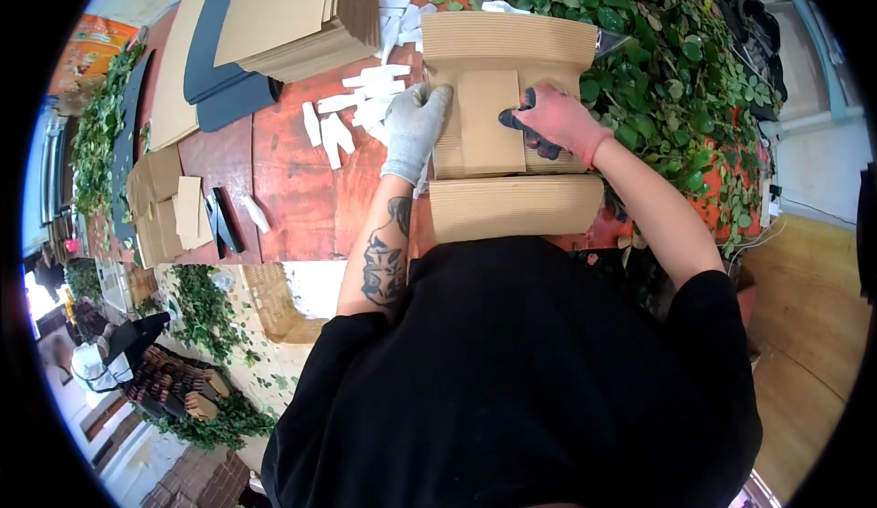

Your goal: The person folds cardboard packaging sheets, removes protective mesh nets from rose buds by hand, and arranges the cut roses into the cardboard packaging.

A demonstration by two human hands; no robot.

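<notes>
In front of me on the table lies a sheet of corrugated cardboard (512,206), its near and far flaps angled up. A smaller flat cardboard piece (490,124) rests across its middle. My left hand (417,132), in a pale grey glove, is closed at the sheet's left edge, its thumb by the cardboard. Over the right part of the sheet is my right hand (559,124), in a pink glove with dark fingertips. Its fingers are curled beside the smaller piece; whatever they hold, if anything, is hidden.
White paper-like strips (375,92) lie scattered left of my left hand. A thick cardboard stack (301,24) and dark sheets (228,97) stand at back left. Leafy green stems (676,79) crowd the right side. A black stapler-like tool (222,220) lies near the front edge.
</notes>
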